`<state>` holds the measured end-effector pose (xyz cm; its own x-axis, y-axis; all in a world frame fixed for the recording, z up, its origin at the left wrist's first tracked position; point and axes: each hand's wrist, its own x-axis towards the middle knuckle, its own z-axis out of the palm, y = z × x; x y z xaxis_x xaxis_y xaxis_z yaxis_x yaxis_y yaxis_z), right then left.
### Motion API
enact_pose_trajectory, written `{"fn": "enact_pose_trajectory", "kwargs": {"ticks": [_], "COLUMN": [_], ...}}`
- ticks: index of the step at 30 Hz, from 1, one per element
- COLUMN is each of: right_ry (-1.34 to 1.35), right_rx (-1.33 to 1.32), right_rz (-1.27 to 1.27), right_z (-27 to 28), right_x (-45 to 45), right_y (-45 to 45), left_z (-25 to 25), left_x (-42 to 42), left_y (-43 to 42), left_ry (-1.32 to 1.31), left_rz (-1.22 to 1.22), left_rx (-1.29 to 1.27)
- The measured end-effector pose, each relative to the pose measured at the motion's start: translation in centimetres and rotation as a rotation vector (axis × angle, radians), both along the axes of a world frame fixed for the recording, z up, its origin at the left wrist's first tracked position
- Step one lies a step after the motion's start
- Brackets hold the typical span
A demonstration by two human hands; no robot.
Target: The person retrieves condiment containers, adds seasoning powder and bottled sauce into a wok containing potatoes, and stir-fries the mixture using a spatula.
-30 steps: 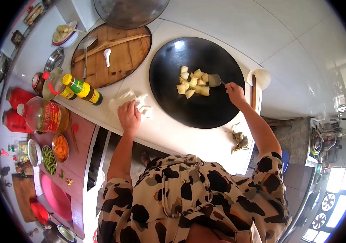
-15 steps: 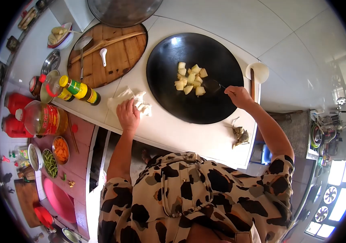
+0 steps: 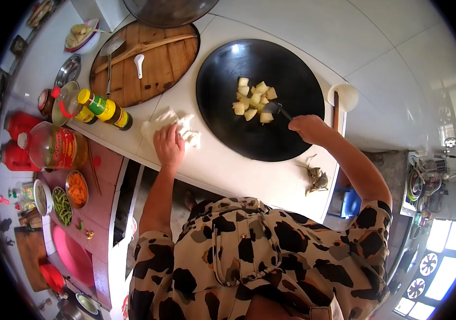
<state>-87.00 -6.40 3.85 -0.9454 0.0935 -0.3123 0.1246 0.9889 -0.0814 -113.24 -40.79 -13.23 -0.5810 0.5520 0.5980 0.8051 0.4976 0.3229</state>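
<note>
My right hand is closed around the handle of a dark spatula. The spatula's blade touches the near right side of a pile of pale food cubes inside a large black wok. Left of the wok, my left hand is closed over a crumpled white cloth on the counter, its fingers together on the folds. The palm side of that hand is hidden.
A round wooden board bears a white spoon, a metal ladle and wooden sticks. Sauce bottles stand at the counter's left edge. Dry leaves lie near right; a white bowl is beside the wok. Carrots and green beans fill bowls lower left.
The spatula has moved left and up to the food cubes, and its blade now shows more broadly. My right hand shifted slightly left and down; the left hand stays on the cloth.
</note>
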Motion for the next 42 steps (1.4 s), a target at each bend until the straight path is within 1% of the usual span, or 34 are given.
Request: {"fn": "enact_pose_trajectory", "kwargs": {"ticks": [6, 9, 18, 21, 27, 30, 33, 39, 42], "right_ry": [-0.013, 0.046, -0.023, 0.020, 0.008, -0.089, -0.030, -0.002, -0.024], "right_rx": [0.011, 0.004, 0.062, 0.056, 0.063, 0.050, -0.068, -0.133, -0.076], "right_rz": [0.051, 0.051, 0.055, 0.061, 0.061, -0.014, -0.019, -0.012, -0.091], "right_z": [-1.1, -1.1, -1.4, -1.9, -1.4, 0.0, -1.0, -1.9, -2.1], "right_x": [0.1, 0.2, -0.2, 0.0, -0.6, -1.8, -1.7, -1.7, -1.7], "right_y": [-0.4, -0.7, -1.1, -1.1, -1.8, -2.7, -2.1, -2.6, -4.1], "left_z": [0.1, 0.1, 0.2, 0.0, -0.1, -0.3, -0.3, -0.2, -0.1], "left_x": [-0.1, -0.2, 0.1, 0.0, 0.0, -0.1, -0.1, -0.1, -0.1], "left_y": [0.1, 0.1, 0.1, 0.1, 0.0, 0.0, -0.1, -0.1, -0.1], "left_ry": [0.001, -0.006, 0.008, -0.014, -0.016, -0.014, -0.011, -0.047, -0.052], "left_rz": [0.004, 0.001, 0.019, 0.019, 0.021, 0.019, 0.021, 0.015, 0.019], "left_rx": [-0.013, -0.023, -0.022, -0.028, -0.034, -0.030, -0.027, -0.019, -0.027]}}
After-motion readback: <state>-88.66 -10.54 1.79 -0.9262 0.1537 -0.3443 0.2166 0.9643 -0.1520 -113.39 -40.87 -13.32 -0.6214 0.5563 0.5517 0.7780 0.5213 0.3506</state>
